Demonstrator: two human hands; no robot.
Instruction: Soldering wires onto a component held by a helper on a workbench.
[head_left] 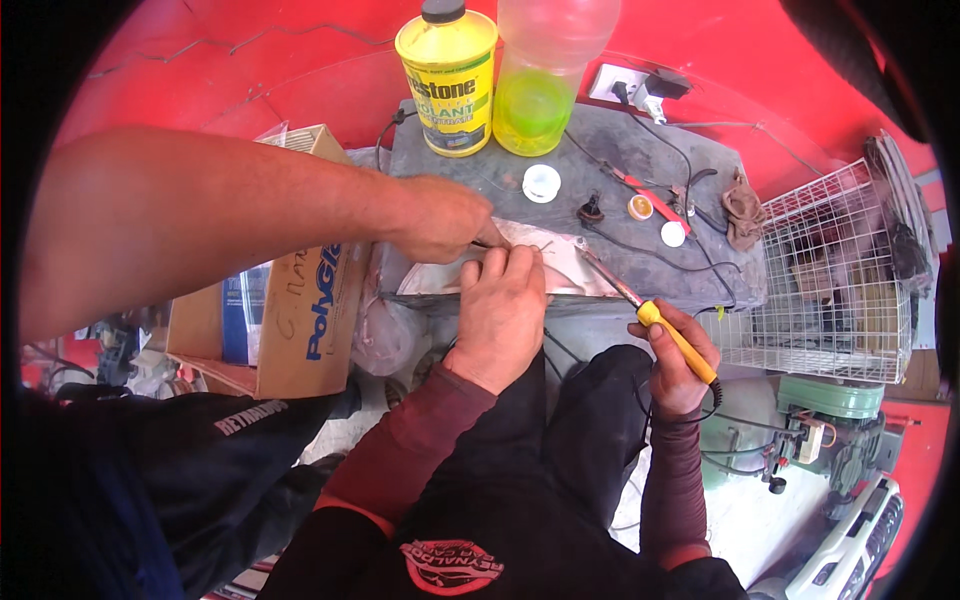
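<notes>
In my right hand (pixel 682 362) is a soldering iron (pixel 676 340) with a yellow handle, my fingers wrapped round it. Its metal shaft slants up and left, the tip near the edge of a white sheet (pixel 575 268) on the grey bench. My left hand (pixel 505 310) rests on that sheet, fingers pressed together; what they pinch is hidden. Thin dark wire ends (pixel 546 248) show just beyond my fingertips. From the left reaches another person's hand (pixel 440 215), its fingers down at the sheet beside mine.
On the grey bench (pixel 430 170) stand a yellow coolant bottle (pixel 450 90) and a clear bottle (pixel 535 100) of green liquid. Small round tubs (pixel 640 207), cables and a brown rag (pixel 743 212) lie rightward. A cardboard box (pixel 290 320) is left, a white wire basket (pixel 830 270) right.
</notes>
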